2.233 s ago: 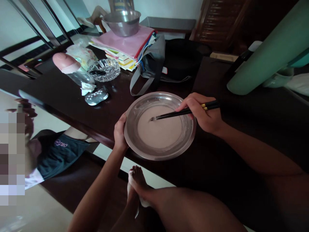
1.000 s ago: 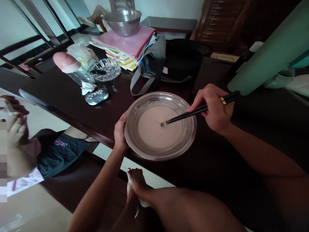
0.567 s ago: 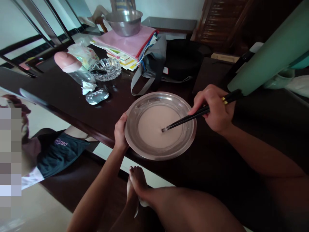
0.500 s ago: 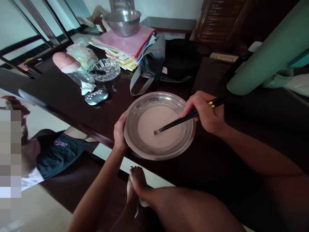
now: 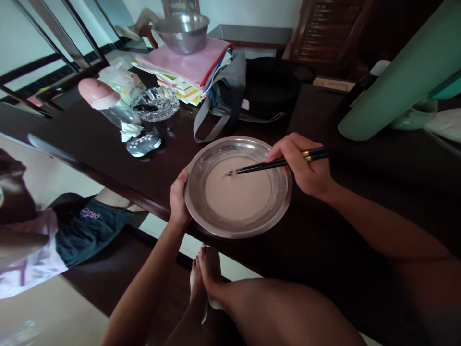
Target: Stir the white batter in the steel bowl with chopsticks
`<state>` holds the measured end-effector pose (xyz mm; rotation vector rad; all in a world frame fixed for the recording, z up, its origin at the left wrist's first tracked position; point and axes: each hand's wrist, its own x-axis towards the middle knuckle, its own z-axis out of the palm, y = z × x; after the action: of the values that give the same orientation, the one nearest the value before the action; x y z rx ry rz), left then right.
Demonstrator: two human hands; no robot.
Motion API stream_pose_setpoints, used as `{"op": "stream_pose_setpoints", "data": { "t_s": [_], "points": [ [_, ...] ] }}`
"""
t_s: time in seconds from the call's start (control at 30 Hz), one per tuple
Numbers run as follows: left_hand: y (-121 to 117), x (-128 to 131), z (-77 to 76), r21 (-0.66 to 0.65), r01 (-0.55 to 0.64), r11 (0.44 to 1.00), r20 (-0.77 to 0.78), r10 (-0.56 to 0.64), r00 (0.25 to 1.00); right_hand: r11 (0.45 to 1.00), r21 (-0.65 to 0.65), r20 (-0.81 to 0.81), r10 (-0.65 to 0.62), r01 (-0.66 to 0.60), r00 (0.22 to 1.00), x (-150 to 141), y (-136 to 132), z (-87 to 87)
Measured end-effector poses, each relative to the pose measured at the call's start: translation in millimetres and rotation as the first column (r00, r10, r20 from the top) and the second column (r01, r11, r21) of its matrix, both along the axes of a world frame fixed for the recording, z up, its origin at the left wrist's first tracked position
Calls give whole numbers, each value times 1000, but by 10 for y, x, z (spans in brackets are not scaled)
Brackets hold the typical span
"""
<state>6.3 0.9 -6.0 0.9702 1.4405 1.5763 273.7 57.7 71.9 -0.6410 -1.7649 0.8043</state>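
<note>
A round metal plate (image 5: 216, 222) sits near the front edge of the dark wooden table (image 5: 324, 240), filled with a pale pinkish liquid (image 5: 237, 194). My left hand (image 5: 178, 197) grips the plate's left rim, fingers curled on it. My right hand (image 5: 302, 163) is closed round a pair of black chopsticks (image 5: 273, 165) with gold bands. The chopstick tips dip into the liquid at the upper left of the pool.
Behind the plate lie a grey bag (image 5: 223, 101), a stack of books and folders (image 5: 187, 72) with a steel bowl (image 5: 182, 31) on top, a glass ashtray (image 5: 154, 103) and a small remote (image 5: 144, 144). A green roll (image 5: 396, 81) is at right. Another person (image 5: 46, 230) sits at left.
My right hand has swept the chopsticks round in the liquid, from the lower middle to the upper left of the pool. My left hand has stayed on the rim.
</note>
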Motion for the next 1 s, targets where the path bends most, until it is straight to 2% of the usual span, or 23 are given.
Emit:
{"op": "stream_pose_setpoints", "data": {
  "t_s": [0.07,0.13,0.2,0.27,0.33,0.43,0.5,0.63,0.7,0.8,0.87,1.0],
  "points": [
    [0,7,8,-6,-10,1000,-18,10,1000,996,14,-104,-84,86,991,3,-2,9],
    [-2,16,18,-2,-18,1000,-20,18,1000,996,-15,-174,-91,90,980,3,-13,11],
    [-3,23,27,6,-12,1000,-4,12,1000,1000,-25,-119,-11,9,993,3,-24,3],
    [-2,28,34,1,-8,1000,8,8,1000,998,-8,5,55,-55,998,9,-20,-8],
    [-2,32,38,-8,-7,1000,10,7,1000,999,36,55,31,-33,998,22,-3,-17],
    [-2,31,34,-9,-8,1000,-5,8,1000,996,52,-67,-67,71,995,40,13,-16],
    [-4,27,26,-2,-11,1000,-8,11,1000,998,13,-128,-56,58,990,37,6,-9],
    [-5,21,19,1,-17,1000,1,17,1000,997,-7,0,74,-74,997,13,-3,9],
    [-3,25,25,-1,-15,1000,-2,15,1000,999,15,8,33,-33,999,12,8,9],
    [0,39,39,-6,-24,1000,-14,24,1000,997,4,-117,-76,77,990,20,18,-6],
    [0,45,47,-8,-25,1000,-7,25,1000,998,-36,-148,-62,58,987,22,11,-18],
    [-4,33,35,-11,-27,1000,-14,27,1000,998,-49,-19,35,-36,999,19,9,-17]
  ]
}}
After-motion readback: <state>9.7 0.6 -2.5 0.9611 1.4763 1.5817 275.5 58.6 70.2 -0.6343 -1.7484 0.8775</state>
